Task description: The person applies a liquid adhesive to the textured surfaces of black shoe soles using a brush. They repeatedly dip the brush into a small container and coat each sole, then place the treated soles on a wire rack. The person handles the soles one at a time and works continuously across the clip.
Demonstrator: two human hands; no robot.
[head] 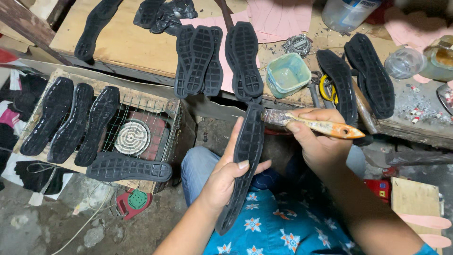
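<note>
My left hand (229, 177) grips a long black rubber shoe sole (245, 156) around its middle, holding it upright over my lap. My right hand (317, 139) holds a paintbrush (321, 125) with an orange wooden handle; its bristle end touches the top edge of the sole. On the workbench just beyond the brush stands a small green square container (287, 74).
Several black soles lie on the wooden workbench (137, 47); more rest on a wire grid (155, 115) over a round heater coil (133, 137) at left. A plastic jar (347, 13), clear cup (404, 62) and pink paper (278, 16) lie at right.
</note>
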